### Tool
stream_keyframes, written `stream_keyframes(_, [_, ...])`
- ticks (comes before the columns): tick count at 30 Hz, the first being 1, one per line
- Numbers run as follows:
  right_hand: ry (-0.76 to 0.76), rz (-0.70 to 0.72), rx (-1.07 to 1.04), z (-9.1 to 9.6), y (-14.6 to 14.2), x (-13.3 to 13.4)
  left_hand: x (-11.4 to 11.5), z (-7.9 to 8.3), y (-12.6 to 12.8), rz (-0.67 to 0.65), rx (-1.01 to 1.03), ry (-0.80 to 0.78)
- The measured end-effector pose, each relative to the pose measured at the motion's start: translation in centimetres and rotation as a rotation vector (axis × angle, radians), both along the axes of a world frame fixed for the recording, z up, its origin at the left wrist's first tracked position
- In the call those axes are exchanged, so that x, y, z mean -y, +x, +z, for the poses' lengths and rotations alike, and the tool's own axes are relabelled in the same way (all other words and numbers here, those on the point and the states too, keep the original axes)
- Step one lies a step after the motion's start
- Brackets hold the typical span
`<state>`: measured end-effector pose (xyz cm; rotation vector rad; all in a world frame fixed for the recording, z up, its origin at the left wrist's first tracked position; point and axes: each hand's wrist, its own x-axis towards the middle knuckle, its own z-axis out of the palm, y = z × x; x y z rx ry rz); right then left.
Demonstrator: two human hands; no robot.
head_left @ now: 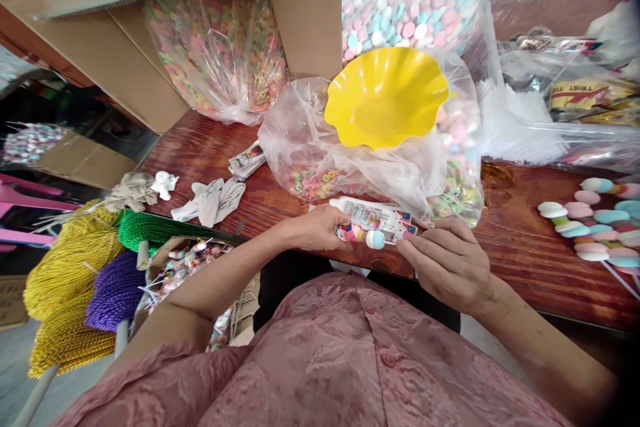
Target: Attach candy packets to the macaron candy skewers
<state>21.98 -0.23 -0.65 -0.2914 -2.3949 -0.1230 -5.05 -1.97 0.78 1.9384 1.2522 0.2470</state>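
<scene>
My left hand (321, 227) is closed around one end of a candy skewer (376, 239). Pink, yellow, white and blue candies are threaded on its thin white stick. The bare end of the stick points at the pinched fingertips of my right hand (447, 260); what they hold, if anything, I cannot make out. Just behind the skewer lies a printed card or label (373, 217). Beyond it sit open plastic bags with ring candies (320, 180) and pastel candies (456, 123). A yellow wavy-edged bowl (387, 99) rests on these bags.
Finished candy skewers (595, 213) lie on the right of the wooden table (530, 253). At the back stand a cardboard box (305, 10) and large candy bags (220, 47). Pale gloves (213, 200) lie left, near bundles of beaded strings (75, 260) and a box of skewers (193, 260).
</scene>
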Motion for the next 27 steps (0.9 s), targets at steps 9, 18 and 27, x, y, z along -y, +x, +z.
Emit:
stream_keyframes(9, [-0.083,-0.108,0.034,0.7,-1.9,-0.1,1.0,-0.3,1.5,0.074,-0.318,0.289])
stream_keyframes(18, [-0.068,-0.15,-0.022,-1.3,-2.1,0.9,1.8,0.7,-0.1,0.19,-0.206,0.56])
stream_keyframes(27, [-0.083,-0.066,-0.043,-2.5,-2.6,1.9,1.7,1.2,1.0,0.285,-0.381,0.231])
